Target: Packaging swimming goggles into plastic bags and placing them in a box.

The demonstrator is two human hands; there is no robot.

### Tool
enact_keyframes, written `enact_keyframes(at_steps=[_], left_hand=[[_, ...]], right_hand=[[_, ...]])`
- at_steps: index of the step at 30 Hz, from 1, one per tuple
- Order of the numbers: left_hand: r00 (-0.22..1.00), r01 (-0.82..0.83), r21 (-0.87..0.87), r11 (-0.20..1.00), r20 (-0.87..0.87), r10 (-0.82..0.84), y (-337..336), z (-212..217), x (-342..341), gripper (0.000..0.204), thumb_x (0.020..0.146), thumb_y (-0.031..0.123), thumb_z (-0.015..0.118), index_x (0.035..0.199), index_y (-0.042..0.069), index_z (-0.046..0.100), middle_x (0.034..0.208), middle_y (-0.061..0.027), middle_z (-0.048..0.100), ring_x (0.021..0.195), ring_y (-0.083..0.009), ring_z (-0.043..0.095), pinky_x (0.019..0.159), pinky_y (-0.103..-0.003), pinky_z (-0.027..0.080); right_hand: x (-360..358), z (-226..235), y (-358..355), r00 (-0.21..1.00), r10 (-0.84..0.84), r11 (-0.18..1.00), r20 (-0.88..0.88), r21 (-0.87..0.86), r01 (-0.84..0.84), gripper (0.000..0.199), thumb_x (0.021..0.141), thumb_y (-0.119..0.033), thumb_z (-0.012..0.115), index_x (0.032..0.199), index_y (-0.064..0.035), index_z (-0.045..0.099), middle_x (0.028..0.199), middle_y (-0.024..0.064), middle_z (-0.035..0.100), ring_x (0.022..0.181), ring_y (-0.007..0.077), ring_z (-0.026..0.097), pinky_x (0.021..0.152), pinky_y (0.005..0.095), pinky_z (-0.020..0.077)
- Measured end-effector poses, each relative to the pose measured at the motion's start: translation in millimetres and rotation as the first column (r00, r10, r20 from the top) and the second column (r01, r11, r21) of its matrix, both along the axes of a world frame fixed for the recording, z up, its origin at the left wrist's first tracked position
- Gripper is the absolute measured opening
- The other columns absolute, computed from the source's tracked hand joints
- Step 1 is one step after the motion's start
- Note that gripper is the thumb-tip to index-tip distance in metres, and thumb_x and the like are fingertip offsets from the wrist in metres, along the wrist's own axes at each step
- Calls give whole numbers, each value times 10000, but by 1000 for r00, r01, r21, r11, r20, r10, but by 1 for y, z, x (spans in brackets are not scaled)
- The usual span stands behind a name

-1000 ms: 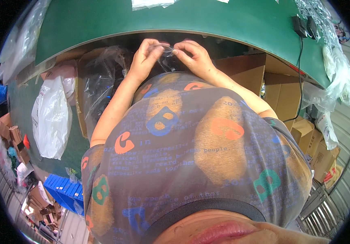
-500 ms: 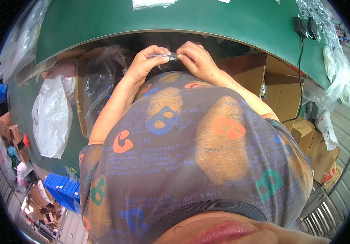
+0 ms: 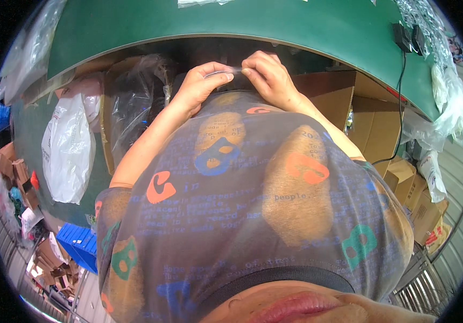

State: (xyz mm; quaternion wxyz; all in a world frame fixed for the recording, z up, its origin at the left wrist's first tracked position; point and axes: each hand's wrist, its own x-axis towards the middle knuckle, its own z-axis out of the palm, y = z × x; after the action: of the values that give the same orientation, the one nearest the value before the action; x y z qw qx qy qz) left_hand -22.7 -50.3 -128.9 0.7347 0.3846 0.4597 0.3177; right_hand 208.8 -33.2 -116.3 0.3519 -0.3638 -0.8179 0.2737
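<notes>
Just below the green table's near edge, both hands meet over a small piece of clear plastic (image 3: 236, 70), thin and glossy. My left hand (image 3: 203, 86) pinches one end between thumb and fingers. At the other end, the thumb and curled fingers of my right hand (image 3: 269, 76) are closed on it. A short strip of the plastic shows between the fingertips; the rest is hidden by the fingers, and its exact kind cannot be made out.
The green table (image 3: 231, 19) curves across the far side. White plastic bags (image 3: 67, 148) hang at left beside a box with a clear liner (image 3: 132, 116). An open cardboard box (image 3: 374, 126) stands at right, near a black cable (image 3: 400, 102). Blue bins (image 3: 78, 245) sit lower left.
My hands have drawn slightly apart, the right one shifting right and the left one staying near its place. Both still grip the clear plastic, and less of it shows.
</notes>
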Motion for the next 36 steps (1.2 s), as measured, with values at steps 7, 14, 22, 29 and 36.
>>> enact_keyframes(at_steps=[7,14,22,29,36], left_hand=[[998,-41,35,999,-42,43,1,-8,2,247,938,154,713,1154,35,694,1088,-31,694,1048,-114,602,958,-288,459],[998,-39,47,998,-52,41,3,-5,3,256,936,158,717,1160,37,691,1099,-26,692,1054,-111,598,967,-288,452],[996,-47,79,996,-71,53,7,-5,5,263,898,212,768,1104,56,719,1022,-16,699,974,-105,594,886,-276,458],[998,-47,94,994,-38,51,9,-16,0,262,899,220,770,1100,60,721,1007,-3,697,966,-98,589,880,-266,452],[997,-26,118,993,-72,35,12,-16,1,258,897,216,771,1095,58,721,998,3,698,947,-94,587,871,-260,448]], right_hand=[[-1,-6,8,997,-6,979,-76,-206,-10,249,903,-164,735,1104,-33,669,999,100,677,970,278,651,879,374,502],[-1,-13,14,999,19,985,-42,-172,-26,221,866,-149,759,1039,-27,695,1022,111,694,999,277,663,903,379,510],[-6,-26,19,995,4,990,-99,-141,-18,200,866,-159,731,1010,-26,692,914,111,690,884,279,687,796,373,543],[-1,-23,22,986,15,935,-166,-348,-72,250,900,-211,730,1069,-30,691,958,89,707,897,211,680,811,333,530],[9,-30,24,984,-1,877,-181,-473,-86,230,923,-211,718,1065,-30,710,948,47,700,889,130,649,800,288,514]])
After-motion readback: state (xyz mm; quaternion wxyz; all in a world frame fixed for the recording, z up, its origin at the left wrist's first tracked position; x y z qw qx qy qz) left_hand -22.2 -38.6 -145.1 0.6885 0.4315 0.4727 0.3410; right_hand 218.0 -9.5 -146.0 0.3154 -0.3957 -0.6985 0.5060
